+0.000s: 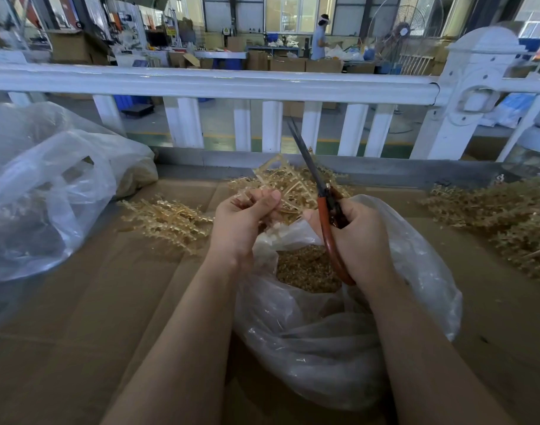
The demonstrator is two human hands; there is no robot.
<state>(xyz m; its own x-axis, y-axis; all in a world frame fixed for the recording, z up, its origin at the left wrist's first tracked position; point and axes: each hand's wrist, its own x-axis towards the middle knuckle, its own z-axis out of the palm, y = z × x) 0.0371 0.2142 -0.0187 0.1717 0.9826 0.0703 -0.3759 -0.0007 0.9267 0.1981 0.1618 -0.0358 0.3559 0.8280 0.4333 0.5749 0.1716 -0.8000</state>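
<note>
**Gold sprue held between cuts**

A gold plastic sprue is pinched in the left hand, at 12 o'clock of the clear bag. Orange-handled scissors are gripped in the right hand, blades together, pointing to 12 o'clock. For the next cut, the blades likely need to be opened and swung toward 9 o'clock onto the sprue.

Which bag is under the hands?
The middle bag, open and showing gold bits, below the left hand and right hand. The other bag lies far left by the fence.
</note>
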